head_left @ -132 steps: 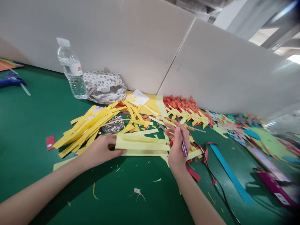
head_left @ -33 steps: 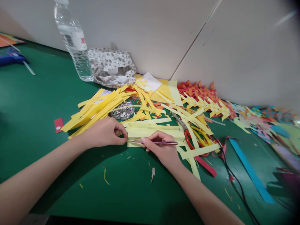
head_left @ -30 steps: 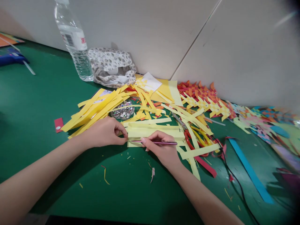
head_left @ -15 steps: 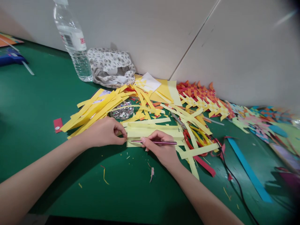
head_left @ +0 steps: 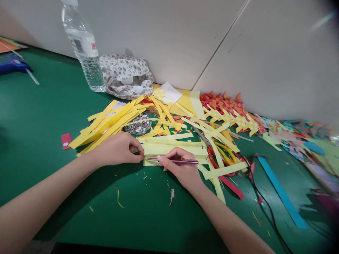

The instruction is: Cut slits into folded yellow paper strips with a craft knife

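Note:
Pale yellow paper strips (head_left: 172,151) lie side by side on the green table in front of me. My left hand (head_left: 122,150) has thumb and forefinger pinched together at their left end, closed on the edge of the nearest strip. A slim pink metallic tool (head_left: 185,162) with a pointed tip is held between thumb and fingers of my right hand (head_left: 181,165). It lies nearly level, low over the near strip, its tip just right of my left fingertips. Whether the tip touches the paper I cannot tell.
Behind my hands are yellow strips (head_left: 106,123), a dish of small beads (head_left: 137,125), a patterned cloth pouch (head_left: 125,76) and a water bottle (head_left: 84,53). Scissors (head_left: 212,151), a black cable (head_left: 267,204) and a blue strip (head_left: 280,190) lie right. A blue glue gun (head_left: 13,65) lies far left.
The pink tool and my right fingers have shifted very slightly left along the strip. My left hand keeps its pinch in the same place.

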The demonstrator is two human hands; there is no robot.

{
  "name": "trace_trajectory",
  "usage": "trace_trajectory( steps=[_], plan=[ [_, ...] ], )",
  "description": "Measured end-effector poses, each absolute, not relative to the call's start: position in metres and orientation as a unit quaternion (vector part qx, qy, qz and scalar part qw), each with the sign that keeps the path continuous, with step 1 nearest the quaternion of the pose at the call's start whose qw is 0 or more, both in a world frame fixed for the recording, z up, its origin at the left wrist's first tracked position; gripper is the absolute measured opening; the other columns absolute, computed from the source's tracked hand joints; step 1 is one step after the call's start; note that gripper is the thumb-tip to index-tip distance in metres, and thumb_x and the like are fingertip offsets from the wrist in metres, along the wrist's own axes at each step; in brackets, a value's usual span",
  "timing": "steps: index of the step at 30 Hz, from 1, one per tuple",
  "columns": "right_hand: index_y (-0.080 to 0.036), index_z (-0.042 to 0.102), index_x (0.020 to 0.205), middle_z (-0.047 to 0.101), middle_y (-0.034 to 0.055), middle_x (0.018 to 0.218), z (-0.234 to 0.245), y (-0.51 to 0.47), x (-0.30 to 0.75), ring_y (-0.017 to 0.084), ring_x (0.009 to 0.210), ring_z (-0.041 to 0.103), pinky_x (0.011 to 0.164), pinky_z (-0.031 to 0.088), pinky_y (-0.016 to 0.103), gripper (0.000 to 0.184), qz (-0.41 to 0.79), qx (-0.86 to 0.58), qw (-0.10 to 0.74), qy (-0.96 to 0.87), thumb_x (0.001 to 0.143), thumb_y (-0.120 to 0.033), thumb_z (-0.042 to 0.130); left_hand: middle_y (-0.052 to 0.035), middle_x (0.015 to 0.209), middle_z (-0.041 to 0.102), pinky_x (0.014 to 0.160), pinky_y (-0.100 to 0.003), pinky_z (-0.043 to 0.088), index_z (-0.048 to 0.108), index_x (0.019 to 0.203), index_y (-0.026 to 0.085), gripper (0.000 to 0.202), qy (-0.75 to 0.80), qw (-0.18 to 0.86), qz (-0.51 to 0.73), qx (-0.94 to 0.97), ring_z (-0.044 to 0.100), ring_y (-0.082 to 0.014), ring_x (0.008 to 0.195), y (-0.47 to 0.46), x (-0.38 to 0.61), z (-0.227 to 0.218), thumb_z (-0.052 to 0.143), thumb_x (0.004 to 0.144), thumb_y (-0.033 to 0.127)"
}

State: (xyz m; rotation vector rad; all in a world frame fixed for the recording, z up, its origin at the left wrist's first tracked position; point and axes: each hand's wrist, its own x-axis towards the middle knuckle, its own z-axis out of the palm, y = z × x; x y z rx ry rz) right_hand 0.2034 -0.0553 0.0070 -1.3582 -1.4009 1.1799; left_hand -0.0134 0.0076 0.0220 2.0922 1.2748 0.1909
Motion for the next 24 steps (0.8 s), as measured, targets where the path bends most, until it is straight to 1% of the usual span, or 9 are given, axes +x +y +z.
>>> trace_trajectory(
  steps=[8,16,24],
  plan=[
    [-0.019,0.061,0.059,0.065,0.0005,0.055,0.0111,-0.0551,0.1987,0.011,0.047,0.055,0.048,0.042,0.024,0.023,0.453,-0.559,0.419,-0.554,0.069,-0.031,0.076,0.007,0.048,0.043,0.045,-0.02,0.026,0.077,0.075,0.028,0.017,0.487,0.33,0.07,0.805,0.037,-0.0078,0.045,0.0083,-0.0124,0.0215,0.063,0.067,0.034],
    [-0.019,0.057,0.062,0.067,0.0002,0.056,0.0066,-0.0537,0.2055,0.01,0.046,0.055,0.046,0.044,0.022,0.024,0.458,-0.549,0.44,-0.543,0.075,-0.031,0.074,0.0071,0.048,0.043,0.045,-0.021,0.028,0.077,0.075,0.027,0.017,0.49,0.328,0.072,0.804,0.038,-0.008,0.046,0.0084,-0.0136,0.02,0.064,0.066,0.036],
    [-0.02,0.058,0.062,0.067,0.0002,0.056,0.0063,-0.0542,0.2046,0.01,0.046,0.056,0.046,0.045,0.023,0.025,0.45,-0.552,0.429,-0.556,0.074,-0.033,0.075,0.0074,0.047,0.043,0.045,-0.021,0.026,0.076,0.076,0.028,0.018,0.491,0.321,0.073,0.807,0.037,-0.0078,0.045,0.0086,-0.0127,0.0202,0.065,0.067,0.038]
  ],
)
